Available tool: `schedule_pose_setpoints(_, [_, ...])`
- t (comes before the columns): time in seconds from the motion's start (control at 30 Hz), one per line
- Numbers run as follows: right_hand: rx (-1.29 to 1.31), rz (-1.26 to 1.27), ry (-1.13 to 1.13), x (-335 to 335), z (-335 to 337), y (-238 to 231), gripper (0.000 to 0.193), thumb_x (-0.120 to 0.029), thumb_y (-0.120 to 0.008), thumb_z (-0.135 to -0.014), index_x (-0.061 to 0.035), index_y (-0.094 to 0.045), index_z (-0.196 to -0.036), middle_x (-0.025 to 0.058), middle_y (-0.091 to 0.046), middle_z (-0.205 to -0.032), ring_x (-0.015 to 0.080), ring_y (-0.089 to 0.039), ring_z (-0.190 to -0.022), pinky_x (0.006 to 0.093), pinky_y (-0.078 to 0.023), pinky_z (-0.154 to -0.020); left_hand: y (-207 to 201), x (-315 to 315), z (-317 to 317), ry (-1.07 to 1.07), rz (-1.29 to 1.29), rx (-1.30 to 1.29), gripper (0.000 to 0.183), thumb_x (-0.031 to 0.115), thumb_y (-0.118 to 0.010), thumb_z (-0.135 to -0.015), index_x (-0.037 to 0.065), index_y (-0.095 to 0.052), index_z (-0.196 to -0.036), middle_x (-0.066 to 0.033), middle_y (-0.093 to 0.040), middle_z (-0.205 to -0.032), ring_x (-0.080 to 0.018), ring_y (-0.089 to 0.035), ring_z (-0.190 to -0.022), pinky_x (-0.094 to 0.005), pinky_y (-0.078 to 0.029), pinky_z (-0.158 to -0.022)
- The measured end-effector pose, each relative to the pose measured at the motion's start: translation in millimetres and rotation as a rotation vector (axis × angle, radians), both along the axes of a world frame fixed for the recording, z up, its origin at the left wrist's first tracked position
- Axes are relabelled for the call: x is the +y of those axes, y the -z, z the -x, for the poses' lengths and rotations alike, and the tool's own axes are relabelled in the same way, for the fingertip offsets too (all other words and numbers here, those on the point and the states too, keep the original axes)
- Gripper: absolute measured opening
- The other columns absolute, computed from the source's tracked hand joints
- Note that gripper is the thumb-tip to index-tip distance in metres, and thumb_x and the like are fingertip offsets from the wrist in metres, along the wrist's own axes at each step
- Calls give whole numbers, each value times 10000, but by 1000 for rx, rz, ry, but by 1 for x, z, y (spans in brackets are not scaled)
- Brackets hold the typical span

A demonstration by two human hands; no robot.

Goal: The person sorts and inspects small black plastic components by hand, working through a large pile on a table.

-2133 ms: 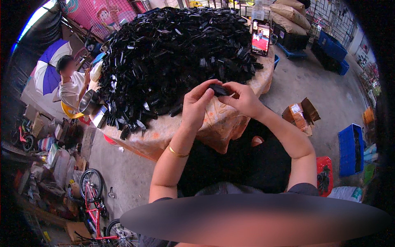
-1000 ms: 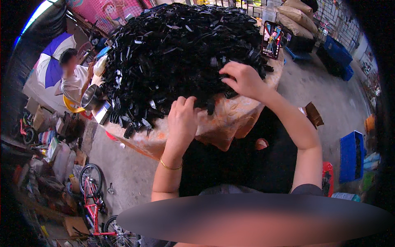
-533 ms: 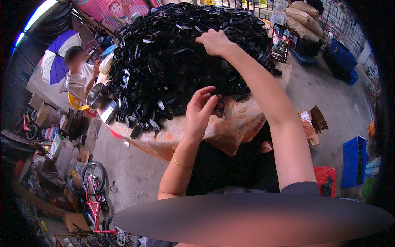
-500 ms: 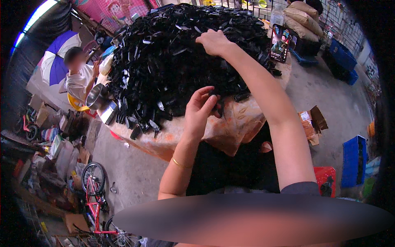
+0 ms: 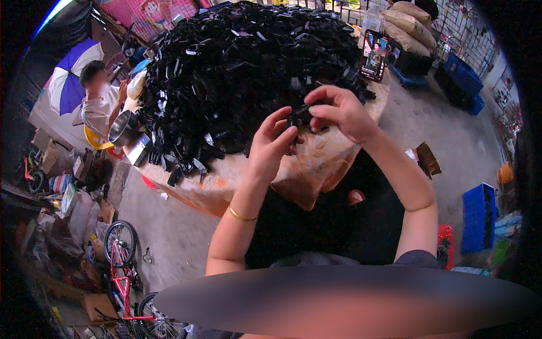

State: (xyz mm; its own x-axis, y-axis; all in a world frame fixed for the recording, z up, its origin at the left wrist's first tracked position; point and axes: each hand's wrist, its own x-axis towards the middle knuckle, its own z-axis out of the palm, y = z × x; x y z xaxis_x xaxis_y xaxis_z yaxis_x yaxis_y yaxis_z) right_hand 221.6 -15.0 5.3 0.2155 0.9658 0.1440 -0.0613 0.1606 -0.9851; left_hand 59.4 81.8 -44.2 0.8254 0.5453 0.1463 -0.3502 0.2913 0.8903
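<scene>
A wide heap of small glossy black plastic pieces (image 5: pixel 226 73) covers most of the table. At its near edge, my left hand (image 5: pixel 272 141), with a gold bangle on the wrist, curls thumb and fingers around a small black piece (image 5: pixel 299 117). My right hand (image 5: pixel 343 113) is close beside it, thumb and fingers bent together at the same dark spot. Whatever the right fingertips pinch blends into the black behind them, so its shape cannot be told. A pale orange-patterned cloth (image 5: pixel 305 164) hangs over the table's front edge beneath both hands.
A phone (image 5: pixel 374 55) stands lit at the table's right. Another person (image 5: pixel 101 101) sits at the left by a metal bowl (image 5: pixel 123 129). Blue crates (image 5: pixel 479 217) and stacked sacks (image 5: pixel 409 25) are on the right; a red bicycle (image 5: pixel 118 265) lies lower left.
My right hand has come back from the far side of the heap to beside my left hand. The left hand stays near the front edge. The whole view has shifted slightly.
</scene>
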Motion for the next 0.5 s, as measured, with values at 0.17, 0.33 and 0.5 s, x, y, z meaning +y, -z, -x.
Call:
schedule_pose_setpoints(0.17, [70,-16,62,-18,3,29,219,-77,-597,-811,0,-580,-1015,57,-626,-877,107,-595,-727,233,-496,-640,1,-10,-11,20,-3,-40,404,16,-547,-823,40,-439,-1211,-84,-554,-1024,-150,-575,-839,-270,-505,-700])
schedule_pose_setpoints(0.33, [-409,-155,228,-29,7,32,166,-109,-638,-797,12,-627,-912,10,-618,-775,44,-536,-673,200,-445,-582,0,-16,-16,39,118,-69,365,-21,-534,-818,33,-451,-1169,-100,-552,-1007,-180,-580,-879,-324,-514,-797])
schedule_pose_setpoints(0.5, [-176,-75,201,-32,11,27,170,-144,-614,-820,7,-631,-895,17,-617,-761,65,-561,-664,207,-463,-582,6,-14,-18,-3,97,-110,334,-55,-595,-765,27,-496,-1073,-77,-567,-968,-165,-582,-864,-301,-514,-779])
